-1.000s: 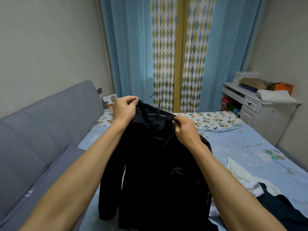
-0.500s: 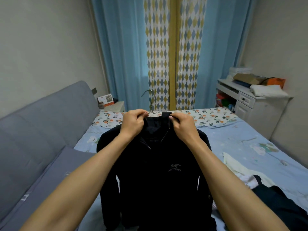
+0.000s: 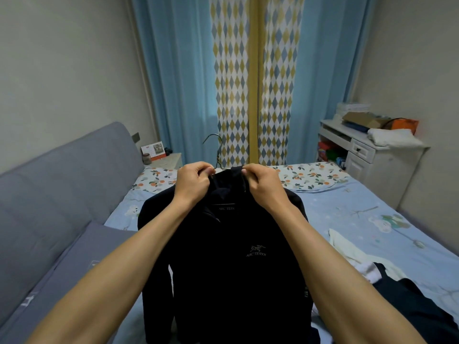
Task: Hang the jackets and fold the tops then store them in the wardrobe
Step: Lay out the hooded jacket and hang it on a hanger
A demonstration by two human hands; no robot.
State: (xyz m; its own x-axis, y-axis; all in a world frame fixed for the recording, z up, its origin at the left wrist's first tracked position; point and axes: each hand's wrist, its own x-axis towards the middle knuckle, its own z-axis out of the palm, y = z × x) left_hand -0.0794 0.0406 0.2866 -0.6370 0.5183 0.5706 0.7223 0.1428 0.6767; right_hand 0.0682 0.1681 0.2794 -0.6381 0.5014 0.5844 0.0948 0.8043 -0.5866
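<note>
Over the near end of the bed (image 3: 367, 209), the left hand (image 3: 192, 183) and right hand (image 3: 264, 183) each pinch the collar of the dark jacket (image 3: 231, 264), apparently settling it square on the hanger (image 3: 216, 150) hooked above, ready for the wardrobe.

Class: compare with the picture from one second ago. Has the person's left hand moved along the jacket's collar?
Yes. The left hand has shifted toward the hanger hook at the collar of the black jacket, closing the gap to the right hand.

Single head view; faces forward-down over bed (image 3: 347, 214); close behind forearms
</note>
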